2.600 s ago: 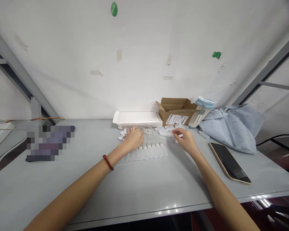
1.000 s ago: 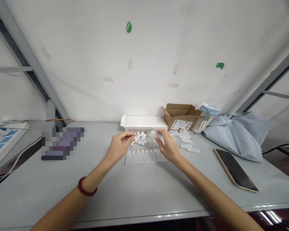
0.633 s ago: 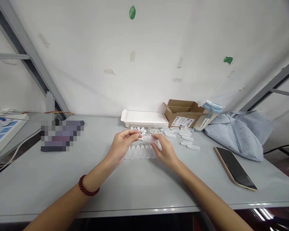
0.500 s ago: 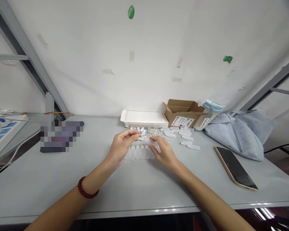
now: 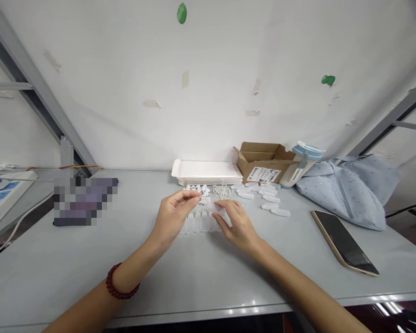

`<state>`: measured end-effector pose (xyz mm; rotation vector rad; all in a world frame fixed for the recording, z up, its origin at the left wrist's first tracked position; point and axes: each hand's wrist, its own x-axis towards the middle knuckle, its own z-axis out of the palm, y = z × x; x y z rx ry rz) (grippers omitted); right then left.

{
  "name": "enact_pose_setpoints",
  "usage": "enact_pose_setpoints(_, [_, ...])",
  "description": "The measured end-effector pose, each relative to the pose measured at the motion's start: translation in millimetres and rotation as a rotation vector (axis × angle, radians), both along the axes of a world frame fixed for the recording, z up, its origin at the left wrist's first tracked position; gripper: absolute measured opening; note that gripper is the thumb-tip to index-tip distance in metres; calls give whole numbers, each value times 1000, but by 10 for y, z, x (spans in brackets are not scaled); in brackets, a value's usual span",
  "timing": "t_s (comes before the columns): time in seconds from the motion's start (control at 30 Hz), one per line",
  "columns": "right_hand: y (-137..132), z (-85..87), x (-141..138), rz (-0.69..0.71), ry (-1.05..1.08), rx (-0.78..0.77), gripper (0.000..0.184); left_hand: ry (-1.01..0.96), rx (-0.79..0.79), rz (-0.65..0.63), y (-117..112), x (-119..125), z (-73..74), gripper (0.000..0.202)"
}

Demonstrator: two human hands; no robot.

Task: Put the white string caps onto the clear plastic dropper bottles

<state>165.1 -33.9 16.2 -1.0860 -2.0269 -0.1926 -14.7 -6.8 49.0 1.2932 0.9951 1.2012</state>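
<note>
My left hand (image 5: 175, 215) and my right hand (image 5: 236, 224) meet over the middle of the grey table (image 5: 208, 273). The right hand's fingers pinch a small translucent plastic bottle (image 5: 216, 207). The left hand's thumb and forefinger pinch a tiny white cap (image 5: 200, 199) at the bottle's end. Just beneath the hands lies a row of small translucent bottles (image 5: 197, 223) side by side. Behind it are a pile of white caps (image 5: 198, 189) and a tangle of thin white strings (image 5: 222, 190).
Loose bottles (image 5: 270, 200) lie right of the hands. A stack of white trays (image 5: 206, 172), an open cardboard box (image 5: 263, 162) and a blue-lidded cup (image 5: 300, 164) stand at the wall. A phone (image 5: 345, 242) and a blue cloth bag (image 5: 350, 189) lie right; a blurred dark thing (image 5: 85, 201) left.
Earlier the hands were apart, reaching among caps and loose bottles. They have since come together over the row, right holding a bottle and left holding a cap against it.
</note>
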Motion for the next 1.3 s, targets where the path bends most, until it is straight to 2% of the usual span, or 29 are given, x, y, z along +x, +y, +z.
enact_pose_setpoints(0.33, [13, 49, 69, -20, 6, 50, 23, -78, 12, 46, 7, -13, 37, 18])
enact_pose_setpoints(0.57, [7, 64, 69, -16, 8, 56, 24, -108, -27, 5, 0, -11, 30, 17])
enact_pose_setpoints(0.77, [-5, 53, 54, -16, 7, 48, 25, -63, -5, -31, -19, 27, -13, 17])
enact_pose_setpoints(1.07, [5, 37, 59, -1, 15, 54, 25, 111, 44, -89, -79, 83, -3, 19])
enact_pose_setpoints(1.3, [7, 27, 45, 5, 7, 69, 25, 121, 56, -126, -84, 117, -56, 22])
